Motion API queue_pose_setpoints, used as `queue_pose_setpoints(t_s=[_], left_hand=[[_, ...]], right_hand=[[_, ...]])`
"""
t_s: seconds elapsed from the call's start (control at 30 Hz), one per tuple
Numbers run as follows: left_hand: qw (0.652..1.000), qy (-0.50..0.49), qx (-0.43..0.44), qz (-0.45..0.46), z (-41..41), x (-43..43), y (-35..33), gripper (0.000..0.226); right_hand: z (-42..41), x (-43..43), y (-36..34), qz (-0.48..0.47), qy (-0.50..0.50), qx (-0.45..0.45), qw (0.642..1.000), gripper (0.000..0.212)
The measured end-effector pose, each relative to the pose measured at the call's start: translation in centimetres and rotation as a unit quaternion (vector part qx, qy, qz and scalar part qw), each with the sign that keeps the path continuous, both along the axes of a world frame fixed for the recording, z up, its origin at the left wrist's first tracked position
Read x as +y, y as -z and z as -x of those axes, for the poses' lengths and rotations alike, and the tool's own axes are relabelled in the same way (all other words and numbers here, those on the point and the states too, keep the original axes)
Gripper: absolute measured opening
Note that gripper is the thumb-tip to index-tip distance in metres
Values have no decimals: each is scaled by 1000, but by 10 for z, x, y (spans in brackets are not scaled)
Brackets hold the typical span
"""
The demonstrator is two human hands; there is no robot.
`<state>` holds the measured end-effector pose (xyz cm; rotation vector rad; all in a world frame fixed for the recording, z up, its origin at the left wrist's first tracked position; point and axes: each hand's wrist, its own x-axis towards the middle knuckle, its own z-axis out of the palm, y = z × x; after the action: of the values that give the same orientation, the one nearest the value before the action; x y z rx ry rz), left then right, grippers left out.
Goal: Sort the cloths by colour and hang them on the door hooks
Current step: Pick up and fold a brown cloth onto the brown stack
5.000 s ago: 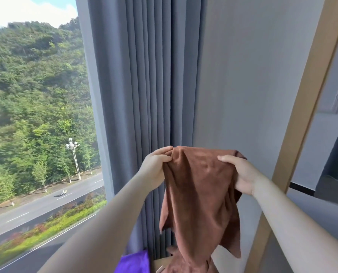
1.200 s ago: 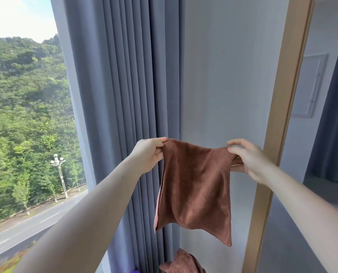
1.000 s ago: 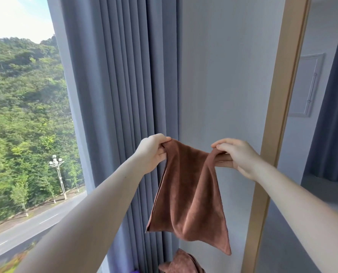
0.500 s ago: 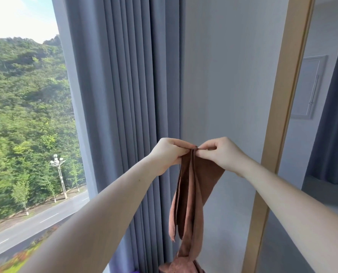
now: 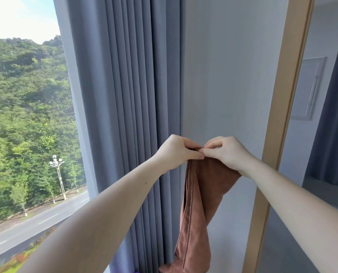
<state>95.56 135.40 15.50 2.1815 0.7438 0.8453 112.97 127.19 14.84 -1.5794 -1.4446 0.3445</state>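
A brown cloth hangs folded in half lengthwise in front of the white wall. My left hand and my right hand meet at its top edge, fingertips touching, and both pinch the gathered corners there. The cloth's lower end reaches the bottom of the view, where it merges with more brown fabric. No door hooks are in view.
Grey pleated curtains hang left of the cloth beside a large window onto trees and a road. A wooden door frame runs up the right side, with another room and a dark curtain beyond.
My hands came together from holding the cloth spread wide, folding it in half so it now hangs narrow. Five seconds ago a purple cloth showed at the bottom; only a sliver shows now.
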Motion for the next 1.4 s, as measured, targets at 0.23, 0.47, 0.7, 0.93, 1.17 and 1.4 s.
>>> queue_pose_setpoints(t_s=[0.23, 0.47, 0.7, 0.93, 1.17, 1.4], left_hand=[[1000, 8, -10, 6, 4, 7, -4, 13], [998, 9, -44, 48, 17, 19, -16, 10], [997, -25, -19, 76, 35, 33, -3, 10], [993, -20, -48, 102, 43, 37, -1, 9], [996, -41, -36, 72, 43, 41, -2, 4], [997, -37, -19, 70, 41, 40, 3, 2]], right_hand=[[-20, -14, 6, 166, -54, 21, 984, 63], [-37, -11, 19, 280, -11, -108, 954, 38], [-38, -12, -2, 206, -6, -125, 971, 25], [-33, -9, -29, 199, 12, -188, 962, 32], [-34, -8, -23, 155, 59, -211, 963, 63], [-40, -6, -17, 138, 68, -213, 965, 57]])
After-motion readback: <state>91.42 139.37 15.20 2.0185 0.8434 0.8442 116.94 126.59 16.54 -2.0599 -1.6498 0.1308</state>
